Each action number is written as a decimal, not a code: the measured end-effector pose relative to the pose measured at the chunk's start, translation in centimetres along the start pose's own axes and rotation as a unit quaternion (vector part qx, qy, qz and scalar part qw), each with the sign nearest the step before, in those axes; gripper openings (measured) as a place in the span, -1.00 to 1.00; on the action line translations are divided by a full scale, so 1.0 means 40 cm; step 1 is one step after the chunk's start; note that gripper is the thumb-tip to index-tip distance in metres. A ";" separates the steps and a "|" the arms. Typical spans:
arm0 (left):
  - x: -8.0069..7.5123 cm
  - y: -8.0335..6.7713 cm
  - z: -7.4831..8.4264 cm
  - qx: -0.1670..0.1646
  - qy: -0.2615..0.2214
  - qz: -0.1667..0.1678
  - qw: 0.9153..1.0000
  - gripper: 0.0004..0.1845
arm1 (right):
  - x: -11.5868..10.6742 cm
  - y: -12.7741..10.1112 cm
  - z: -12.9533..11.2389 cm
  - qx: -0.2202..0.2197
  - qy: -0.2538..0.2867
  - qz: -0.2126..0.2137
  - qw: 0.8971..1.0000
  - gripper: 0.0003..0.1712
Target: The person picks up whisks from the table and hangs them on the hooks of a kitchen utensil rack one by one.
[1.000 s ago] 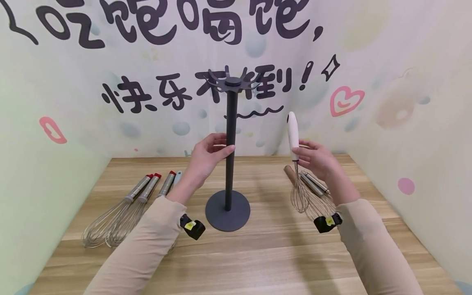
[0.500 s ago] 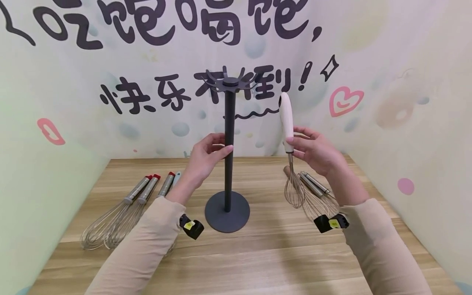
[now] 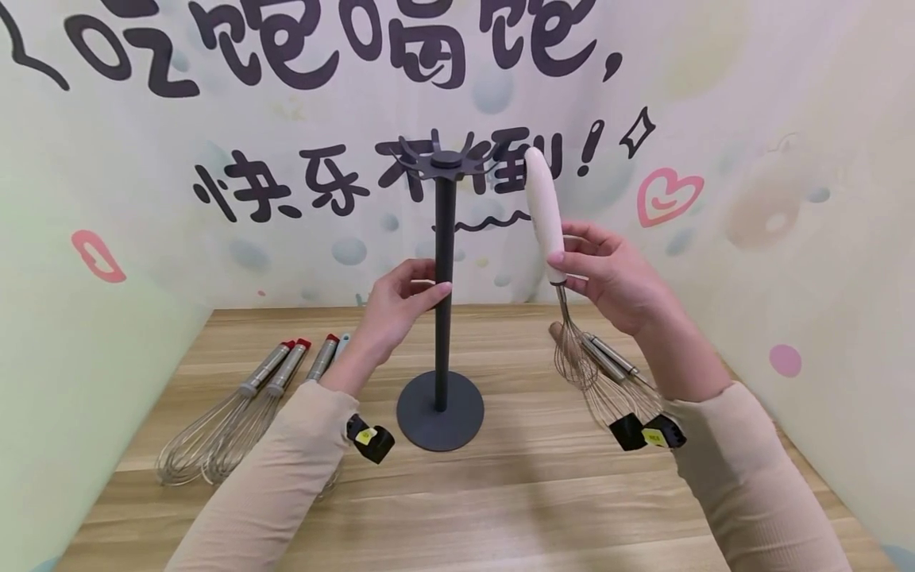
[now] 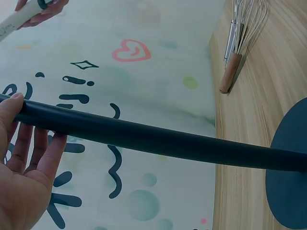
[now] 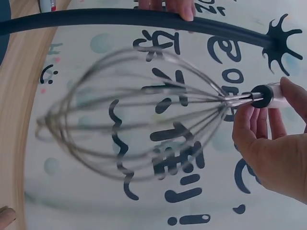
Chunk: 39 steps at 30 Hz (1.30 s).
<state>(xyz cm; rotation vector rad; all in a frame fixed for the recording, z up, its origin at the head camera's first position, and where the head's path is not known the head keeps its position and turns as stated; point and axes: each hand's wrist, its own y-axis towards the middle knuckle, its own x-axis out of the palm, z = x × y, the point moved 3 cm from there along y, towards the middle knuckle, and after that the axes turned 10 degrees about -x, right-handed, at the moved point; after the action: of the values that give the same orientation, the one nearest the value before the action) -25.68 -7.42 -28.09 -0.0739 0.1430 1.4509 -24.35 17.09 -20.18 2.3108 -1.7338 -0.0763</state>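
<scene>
Gripping the dark pole of the stand (image 3: pixel 444 278) about midway up, the left hand (image 3: pixel 400 306) has its fingers (image 4: pixel 29 148) and thumb wrapped round the shaft, seemingly to keep the tall, narrow stand from tipping or turning on its round base. To the right of that grip the right hand (image 3: pixel 608 274) pinches the white-handled whisk (image 3: pixel 546 218) at the lower end of its handle, fingertips (image 5: pixel 249 122) closed on it just above the dark collar where the wires enter. The handle points up and leans slightly left, its tip level with the hook crown (image 3: pixel 445 161) atop the pole; the wire balloon hangs below the hand, free of the bench (image 3: pixel 500 492).

The whisk has a smooth, rounded white handle and thin steel loops forming an open, bulbous cage.

Beyond the right hand lie spare whisks (image 3: pixel 608 369), one wooden-handled; left of the left hand, red-capped steel whisks (image 3: pixel 236 413) rest on the bench.
</scene>
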 end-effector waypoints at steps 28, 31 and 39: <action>0.000 0.004 -0.005 -0.013 0.003 -0.007 1.000 -0.61 | 0.055 -0.010 -0.048 -0.039 -0.074 0.000 0.996 -0.66; -0.001 0.004 -0.005 -0.014 0.001 -0.006 1.000 -0.62 | 0.057 -0.009 -0.047 -0.039 -0.083 0.000 0.996 -0.67; -0.003 0.006 -0.006 -0.016 -0.001 -0.008 1.000 -0.61 | 0.066 -0.004 -0.039 -0.036 -0.087 -0.003 0.996 -0.63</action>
<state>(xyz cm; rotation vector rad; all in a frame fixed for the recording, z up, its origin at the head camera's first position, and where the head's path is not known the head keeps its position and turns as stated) -25.93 -7.55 -28.31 -0.0988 0.1173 1.4367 -23.14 14.90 -18.41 2.3170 -1.7736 -0.3458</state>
